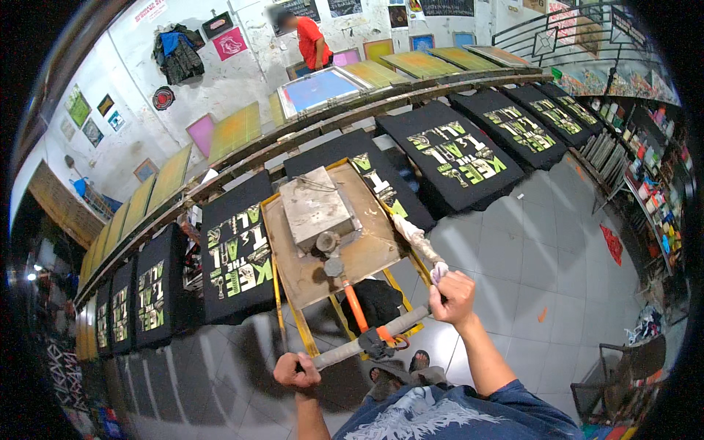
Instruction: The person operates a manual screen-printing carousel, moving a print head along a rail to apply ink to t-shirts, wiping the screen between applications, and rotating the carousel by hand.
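My left hand [297, 370] is wrapped round the left end of a grey, tape-wrapped handlebar [334, 357]. Round its right end closes my right hand [455, 297], beside a pale rag [438, 273] on the yellow frame. The bar belongs to a wheeled-looking cart with a yellow metal frame [302, 334]; its wheels are hidden. On top, a brown board [293, 282] carries a grey metal box [315, 205]. An orange pole [356, 306] runs from a black clamp [378, 342] on the bar toward the box. Black cloth [374, 302] shows beneath.
Beyond the cart, black T-shirts [458, 158] with green-and-white prints lie along a long curved-looking bench. Screen frames [418, 64] lean behind it, where a person in red [314, 42] stands. Shelves of bottles [653, 183] and a chair [623, 374] are at right.
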The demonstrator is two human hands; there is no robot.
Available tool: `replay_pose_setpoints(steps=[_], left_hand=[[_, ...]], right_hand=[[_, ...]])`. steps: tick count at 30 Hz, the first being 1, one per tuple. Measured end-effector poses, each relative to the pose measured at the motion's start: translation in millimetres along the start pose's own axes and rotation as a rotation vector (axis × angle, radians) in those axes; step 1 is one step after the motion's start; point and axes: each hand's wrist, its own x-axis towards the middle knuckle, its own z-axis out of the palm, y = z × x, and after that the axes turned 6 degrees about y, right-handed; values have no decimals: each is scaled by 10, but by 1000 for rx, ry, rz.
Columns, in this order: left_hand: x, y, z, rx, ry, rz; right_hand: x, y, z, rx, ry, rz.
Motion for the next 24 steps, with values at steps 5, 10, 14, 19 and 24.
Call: replay_pose_setpoints(steps=[5,10,14,19,24], left_hand=[[5,-23,-16,-27,27,115],[75,35,-61,-161,-22,96],[83,-13,-33,-218,-5,123],[94,-9,-18,-250,47,120],[44,-62,-53,-247,-1,115]], right_hand=[[-10,-48,80,4,93,7],[-119,-13,51,-34,68,36],[-101,-18,105,-25,128,13],[-126,22,138,5,148,-9],[-152,-42,165,-56,191,122]])
